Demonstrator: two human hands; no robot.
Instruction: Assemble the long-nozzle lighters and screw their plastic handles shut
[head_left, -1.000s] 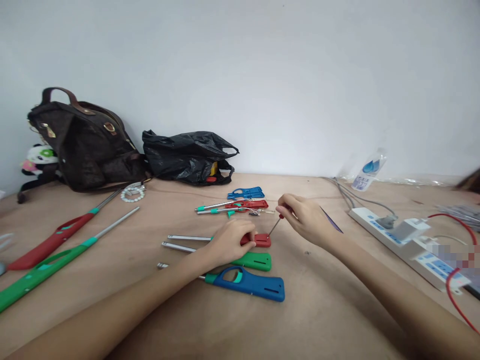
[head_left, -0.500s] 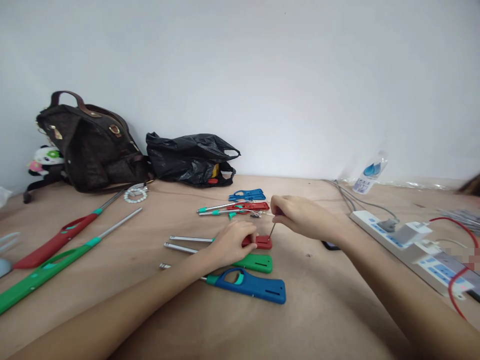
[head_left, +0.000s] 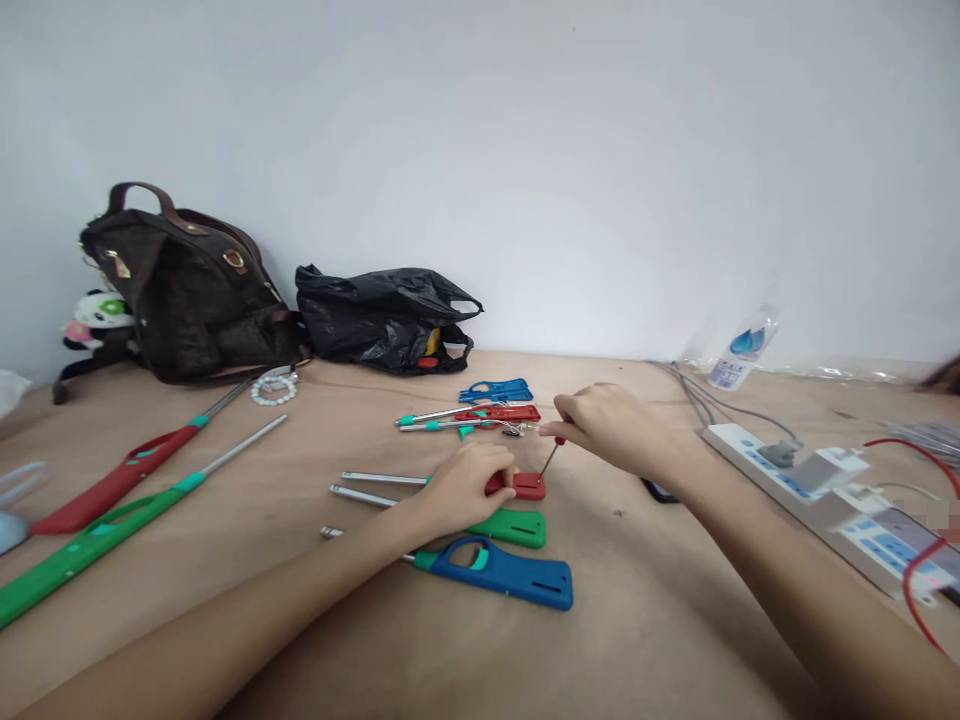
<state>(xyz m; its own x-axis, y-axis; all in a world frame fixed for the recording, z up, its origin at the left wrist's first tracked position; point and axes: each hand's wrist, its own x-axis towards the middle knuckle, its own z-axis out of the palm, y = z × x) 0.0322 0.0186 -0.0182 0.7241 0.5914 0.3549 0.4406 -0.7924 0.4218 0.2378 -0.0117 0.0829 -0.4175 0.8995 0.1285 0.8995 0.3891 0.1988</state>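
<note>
My left hand (head_left: 472, 487) is closed on the handle of a red gas lighter (head_left: 529, 487), which lies flat with its metal tube pointing left. In my right hand (head_left: 604, 425) is a screwdriver (head_left: 551, 463) with a red handle. It leans to the right, its tip at the handle end of the red lighter. Nearer to me lie a green gas lighter (head_left: 517, 528), partly under my left hand, and a blue gas lighter (head_left: 517, 575). Behind them are an opened red lighter (head_left: 510, 412) with loose tubes and wires, and a blue lighter casing (head_left: 496, 390).
At the left lie a long red lighter (head_left: 120, 480), a long green lighter (head_left: 97, 545) and a bead bracelet (head_left: 274, 388). A dark bag (head_left: 195, 290) and a black plastic bag (head_left: 367, 315) stand by the wall. To the right are a power strip (head_left: 817, 510) and a bottle (head_left: 744, 348).
My right hand has shifted slightly right and turned, and the screwdriver's red handle now shows. The screwdriver leans more to the right. My left hand stays on the red lighter.
</note>
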